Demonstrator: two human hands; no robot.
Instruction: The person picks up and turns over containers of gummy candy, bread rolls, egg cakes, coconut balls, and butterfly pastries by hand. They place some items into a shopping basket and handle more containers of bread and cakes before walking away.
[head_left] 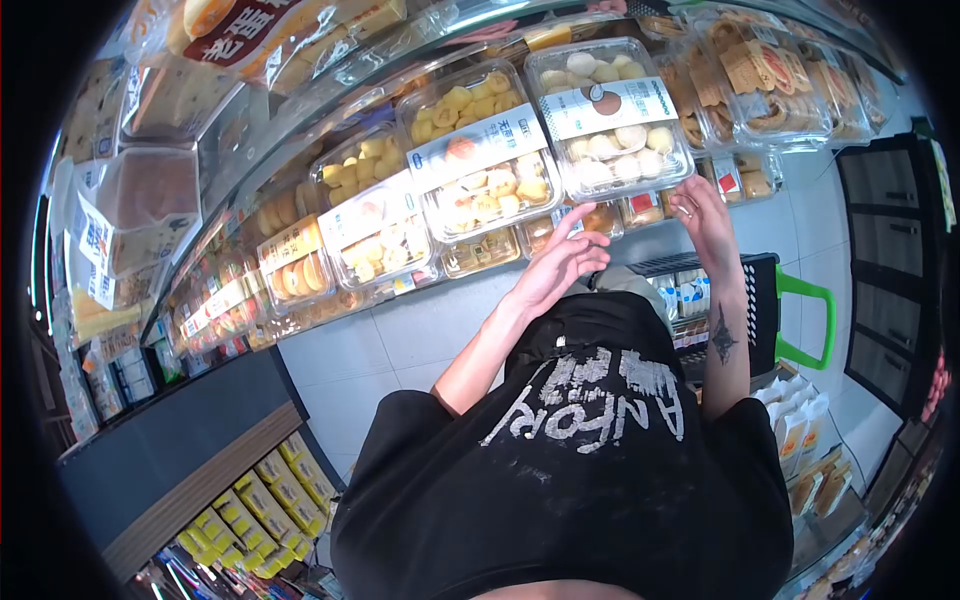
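My left hand (pixel 562 267) is open with nothing in it, its fingers spread below the near edge of the shelf. A clear plastic box of round white pastries (pixel 612 118) with a white and brown label lies on the shelf just ahead of both hands. My right hand (pixel 706 214) has its fingers loosely bent, the fingertips right at the near right corner of that box. To its left sits a clear box of yellow pastries (pixel 478 150) with a white label. A similar box of yellow pieces (pixel 372 208) stands further left.
Packaged cookies (pixel 765 80) fill the shelf's right end. Smaller packs (pixel 483 252) show on a lower level. A black basket with a green handle (pixel 808 315) stands to my right, near dark cabinets (pixel 893 240). Yellow packs (pixel 262 505) line a rack at lower left.
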